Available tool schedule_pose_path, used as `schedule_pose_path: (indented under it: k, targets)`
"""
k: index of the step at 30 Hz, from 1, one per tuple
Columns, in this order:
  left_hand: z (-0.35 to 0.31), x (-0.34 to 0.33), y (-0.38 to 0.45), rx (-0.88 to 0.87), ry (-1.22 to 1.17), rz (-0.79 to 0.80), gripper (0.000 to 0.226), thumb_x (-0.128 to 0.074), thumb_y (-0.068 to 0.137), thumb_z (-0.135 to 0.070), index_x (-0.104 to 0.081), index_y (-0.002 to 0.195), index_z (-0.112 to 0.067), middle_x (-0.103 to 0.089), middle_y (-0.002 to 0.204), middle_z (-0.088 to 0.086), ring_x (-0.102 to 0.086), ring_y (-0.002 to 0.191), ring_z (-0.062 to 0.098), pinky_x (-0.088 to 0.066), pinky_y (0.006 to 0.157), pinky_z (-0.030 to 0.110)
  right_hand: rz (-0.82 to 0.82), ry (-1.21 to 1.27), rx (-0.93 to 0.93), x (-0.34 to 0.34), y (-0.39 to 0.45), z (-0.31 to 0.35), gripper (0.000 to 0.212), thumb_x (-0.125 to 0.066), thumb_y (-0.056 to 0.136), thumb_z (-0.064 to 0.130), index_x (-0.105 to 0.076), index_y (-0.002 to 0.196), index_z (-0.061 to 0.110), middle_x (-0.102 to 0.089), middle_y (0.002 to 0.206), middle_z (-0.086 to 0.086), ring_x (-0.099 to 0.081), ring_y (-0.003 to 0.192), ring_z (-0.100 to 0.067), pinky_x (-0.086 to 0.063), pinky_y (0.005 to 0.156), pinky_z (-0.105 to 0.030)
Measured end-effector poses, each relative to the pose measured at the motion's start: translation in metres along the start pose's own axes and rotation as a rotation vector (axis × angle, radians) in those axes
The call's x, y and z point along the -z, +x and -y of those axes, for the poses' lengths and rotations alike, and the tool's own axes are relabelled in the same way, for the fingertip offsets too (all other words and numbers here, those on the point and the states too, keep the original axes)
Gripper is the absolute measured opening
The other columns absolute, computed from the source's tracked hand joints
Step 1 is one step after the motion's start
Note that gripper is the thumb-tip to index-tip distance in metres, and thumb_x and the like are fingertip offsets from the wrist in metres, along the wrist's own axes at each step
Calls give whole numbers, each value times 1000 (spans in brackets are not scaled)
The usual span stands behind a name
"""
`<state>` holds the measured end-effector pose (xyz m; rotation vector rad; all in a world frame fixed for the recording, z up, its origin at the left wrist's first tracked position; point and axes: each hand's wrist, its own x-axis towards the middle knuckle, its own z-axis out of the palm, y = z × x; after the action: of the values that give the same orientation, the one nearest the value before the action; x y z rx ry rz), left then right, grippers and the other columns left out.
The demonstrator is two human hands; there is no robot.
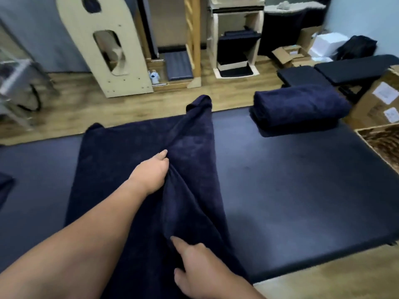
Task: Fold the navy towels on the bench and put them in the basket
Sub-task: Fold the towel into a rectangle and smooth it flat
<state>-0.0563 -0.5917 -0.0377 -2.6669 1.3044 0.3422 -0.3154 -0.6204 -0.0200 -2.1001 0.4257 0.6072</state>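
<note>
Head view: 1 navy towel (121,160) lies spread on the tabletop (291,190), its right edge lifted into a ridge running away from the camera. Left hand (151,171) pinches that ridge midway, fingers curled into the cloth. Right hand (194,268) has the near end of the same fold; its grip is partly hidden, but the fingers look closed on the fabric. A folded towel (298,108) sits at the far right of the tabletop, and the basket (380,141) is just beside the right edge. Risks: the far corner is unsupported and drooping, so the fold could land skewed; an uneven pull may bunch the cloth; the near end could slip off the tabletop edge.
</note>
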Motion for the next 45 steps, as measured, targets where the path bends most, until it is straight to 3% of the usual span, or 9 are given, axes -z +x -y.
schedule_pose_path:
  k: [6,12,22,25,27,30,32,37,45]
  targets:
    - [81,-6,-56,113,-93,20,46,-40,97,2,-47,142,-7,-3,170,-4,-56,128,21,-48,91,32,131,-69,62,-43,30,66,78,-58,95,32,-14,159,35,-56,142,-8,-56,127,-26,-39,115,-39]
    - [158,-25,-102,150,-165,3,37,-40,95,0,-53,129,-8,-6,170,-10,-65,102,27,-48,75,35,205,-137,60,-98,56,125,82,-60,94,31,-10,159,33,-63,128,-12,-63,113,-28,-49,104,-41]
    - [246,-69,-158,145,-292,0,39,-46,95,-6,-52,133,-14,-5,169,-13,-65,108,25,-48,84,32,283,-265,-16,-173,89,179,91,-65,92,36,-5,160,33,-55,140,-17,-59,119,-32,-48,105,-42]
    - [243,-86,-163,193,-471,42,41,-45,91,-4,-56,130,-10,-7,170,-9,-55,127,27,-47,103,38,298,-214,6,-177,92,176,97,-69,88,42,-6,160,30,-58,139,-8,-58,122,-23,-44,109,-38]
    - [231,-90,-168,270,-660,-56,44,-47,90,-2,-57,133,-6,-21,165,-2,-48,134,25,-37,112,32,272,-153,61,-172,90,173,79,-69,90,37,-28,155,22,-68,123,-3,-63,113,-16,-49,105,-34]
    - [205,-85,-180,427,-909,-197,59,-64,93,-19,-41,147,-14,-30,141,-1,-55,106,19,-42,105,31,208,-124,118,-158,87,163,53,-64,95,29,-49,146,24,-75,108,4,-66,103,-10,-50,98,-23]
    - [191,-83,-189,548,-955,-200,71,-75,87,-37,-35,144,-18,-37,135,4,-55,104,23,-44,99,34,102,-177,150,-149,89,152,43,-60,96,27,-57,139,27,-74,105,7,-64,95,-5,-49,91,-18]
    - [167,-92,-218,651,-809,33,62,-82,72,-54,-49,109,-17,-65,109,3,-63,104,29,-55,88,42,-109,-574,271,-130,92,121,47,-59,95,34,-52,141,27,-53,123,4,-49,117,-22,-44,102,-37]
    - [143,-103,-274,696,-1085,-121,59,-66,86,-4,-36,132,-26,-59,94,-9,-60,86,10,-44,66,23,-55,-899,512,-162,56,87,81,-61,77,61,-29,149,45,-28,156,-15,-29,138,-41,-28,113,-57]
